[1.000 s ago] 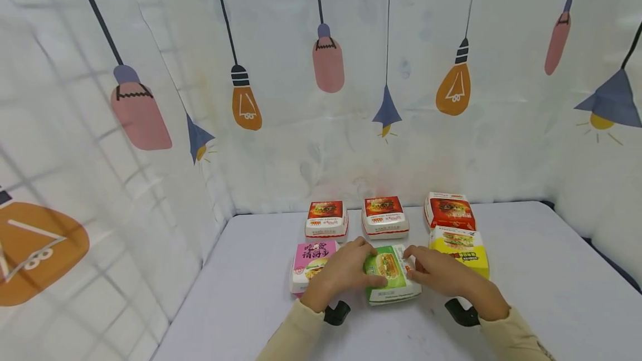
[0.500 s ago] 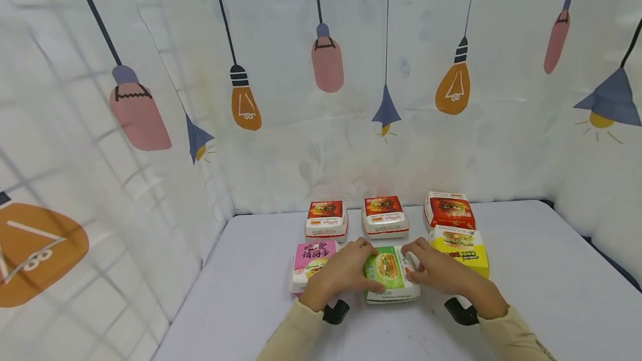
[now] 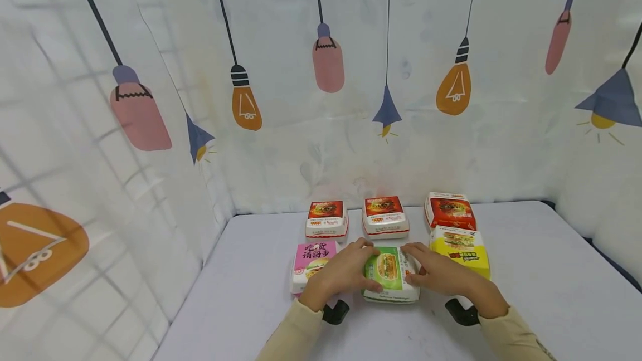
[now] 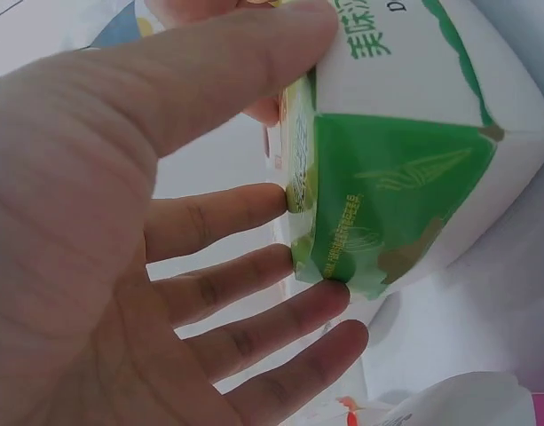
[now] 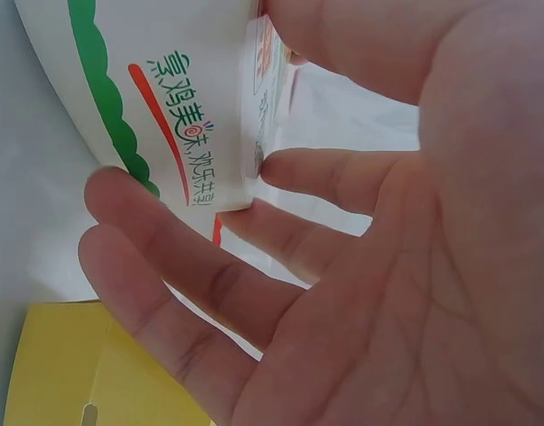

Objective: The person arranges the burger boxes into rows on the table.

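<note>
A green and white burger box (image 3: 387, 269) lies on the table between my two hands. My left hand (image 3: 346, 272) touches its left side, the thumb at the near top edge and the fingertips along the green side (image 4: 387, 195). On the opposite side, my right hand (image 3: 441, 273) rests thumb and fingertips against the white side (image 5: 174, 106). Both hands have extended, spread fingers. To the left stands a pink and white burger box (image 3: 313, 261), partly behind my left hand. A yellow burger box (image 3: 463, 249) sits just beyond my right hand.
Along the back of the white table (image 3: 241, 294) stand two red and white burger boxes (image 3: 326, 219) and a redder burger box (image 3: 450, 211) directly behind the yellow one. A patterned curtain (image 3: 281, 171) rises behind and at the sides.
The green burger box has turned slightly and shifted a little left, so its front edge now runs nearly level. Both hands have stayed at its sides with small finger movements.
</note>
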`<state>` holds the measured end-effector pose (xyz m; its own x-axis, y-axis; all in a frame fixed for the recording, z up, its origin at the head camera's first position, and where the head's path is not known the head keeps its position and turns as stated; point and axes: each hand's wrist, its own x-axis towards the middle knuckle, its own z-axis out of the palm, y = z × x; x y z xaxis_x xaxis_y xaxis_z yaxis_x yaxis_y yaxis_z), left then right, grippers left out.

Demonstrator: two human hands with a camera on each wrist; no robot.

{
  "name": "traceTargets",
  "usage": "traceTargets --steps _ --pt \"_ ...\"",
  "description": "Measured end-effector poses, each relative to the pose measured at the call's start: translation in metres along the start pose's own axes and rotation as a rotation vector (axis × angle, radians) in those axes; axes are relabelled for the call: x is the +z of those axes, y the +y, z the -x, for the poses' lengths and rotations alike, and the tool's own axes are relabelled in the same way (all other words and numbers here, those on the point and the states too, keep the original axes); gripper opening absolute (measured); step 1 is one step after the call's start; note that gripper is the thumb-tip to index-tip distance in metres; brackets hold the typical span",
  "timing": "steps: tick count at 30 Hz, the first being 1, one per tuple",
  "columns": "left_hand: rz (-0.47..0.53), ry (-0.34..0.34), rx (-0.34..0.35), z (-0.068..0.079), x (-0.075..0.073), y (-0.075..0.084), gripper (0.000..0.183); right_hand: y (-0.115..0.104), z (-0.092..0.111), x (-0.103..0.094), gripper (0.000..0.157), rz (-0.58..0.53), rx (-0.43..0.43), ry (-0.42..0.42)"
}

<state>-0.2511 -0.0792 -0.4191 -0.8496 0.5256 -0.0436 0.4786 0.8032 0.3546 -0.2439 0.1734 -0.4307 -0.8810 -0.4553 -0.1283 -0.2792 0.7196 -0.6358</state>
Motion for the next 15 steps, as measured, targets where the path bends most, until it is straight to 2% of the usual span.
traceTargets --steps 9,15 --pt "0.048 0.012 -0.014 0.0005 -0.0010 -0.0029 0.056 -0.0018 0.0012 -0.0025 0.072 0.077 0.016 0.025" --pt "0.002 0.058 0.011 0.0016 -0.0032 -0.0050 0.039 -0.0032 0.0033 -0.0036 0.073 0.104 0.030 0.033"
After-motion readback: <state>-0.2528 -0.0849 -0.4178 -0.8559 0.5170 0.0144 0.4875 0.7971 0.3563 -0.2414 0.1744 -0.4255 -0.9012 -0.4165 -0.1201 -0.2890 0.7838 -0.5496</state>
